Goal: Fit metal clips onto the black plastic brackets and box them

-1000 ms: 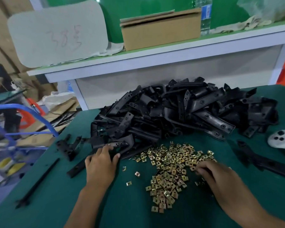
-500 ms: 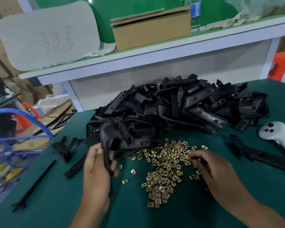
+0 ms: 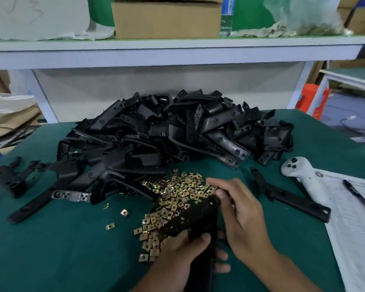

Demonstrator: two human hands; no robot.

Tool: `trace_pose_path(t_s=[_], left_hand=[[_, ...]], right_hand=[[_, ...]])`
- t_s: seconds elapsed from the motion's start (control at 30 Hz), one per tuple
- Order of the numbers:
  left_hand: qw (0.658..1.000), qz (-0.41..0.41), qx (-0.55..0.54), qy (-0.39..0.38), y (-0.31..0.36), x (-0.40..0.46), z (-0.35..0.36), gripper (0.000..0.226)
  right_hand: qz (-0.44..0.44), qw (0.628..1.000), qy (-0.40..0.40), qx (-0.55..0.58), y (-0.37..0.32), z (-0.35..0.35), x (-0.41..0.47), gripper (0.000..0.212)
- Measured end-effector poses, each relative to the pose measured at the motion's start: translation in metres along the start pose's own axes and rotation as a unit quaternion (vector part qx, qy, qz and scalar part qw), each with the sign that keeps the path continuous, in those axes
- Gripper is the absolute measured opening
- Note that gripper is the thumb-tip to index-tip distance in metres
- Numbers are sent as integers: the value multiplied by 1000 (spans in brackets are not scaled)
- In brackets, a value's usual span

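Since half a second earlier, the left hand (image 3: 183, 249) had carried the black bracket (image 3: 200, 224) from the left edge of the heap to the near middle of the worktop (image 3: 61, 249), over the near end of the clip pile (image 3: 173, 199), and gripped its lower part with curled fingers. The right hand (image 3: 242, 220) had come off the clips and met the bracket's top end, thumb and forefinger pinched there; whether a clip sat between them could not be made out. The view had also swung right. The heap of brackets (image 3: 177, 131) lay far of the clips, touching their far edge. A few stray clips (image 3: 124, 212) lay to the left. To the right lay a long black strip (image 3: 291, 199), a white controller (image 3: 301, 171), and a pen (image 3: 358, 197) on a paper sheet (image 3: 354, 228). A cardboard box (image 3: 167, 17) stood on the far shelf (image 3: 177, 51).
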State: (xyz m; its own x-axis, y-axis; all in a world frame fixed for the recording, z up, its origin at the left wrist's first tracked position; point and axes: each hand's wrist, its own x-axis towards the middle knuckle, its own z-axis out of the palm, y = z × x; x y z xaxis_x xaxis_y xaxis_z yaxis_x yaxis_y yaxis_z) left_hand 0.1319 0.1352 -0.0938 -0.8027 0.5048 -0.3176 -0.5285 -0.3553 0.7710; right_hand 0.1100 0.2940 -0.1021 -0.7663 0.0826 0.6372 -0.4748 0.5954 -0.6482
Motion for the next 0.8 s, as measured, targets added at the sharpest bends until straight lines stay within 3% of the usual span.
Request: trace_pose_path(t_s=[0.1,0.23,0.33,0.5,0.8], left_hand=[[999,22,12,-31,1,-4,0,29],[994,84,61,-21,3,-6,-6,36],[986,133,100,-7,4,-8,-8,24],[954,177,243,-1,2,-5,-20,22],[909,209,360,-11,5,4,-35,9]], right_hand=[[-11,1000,-9,2,-4,1,-1,28],[58,997,7,57,-4,3,-2,19],[67,994,20,79,-4,2,-3,14],[65,995,-3,75,-4,3,-2,14],[109,987,-16,117,-2,2,1,20]])
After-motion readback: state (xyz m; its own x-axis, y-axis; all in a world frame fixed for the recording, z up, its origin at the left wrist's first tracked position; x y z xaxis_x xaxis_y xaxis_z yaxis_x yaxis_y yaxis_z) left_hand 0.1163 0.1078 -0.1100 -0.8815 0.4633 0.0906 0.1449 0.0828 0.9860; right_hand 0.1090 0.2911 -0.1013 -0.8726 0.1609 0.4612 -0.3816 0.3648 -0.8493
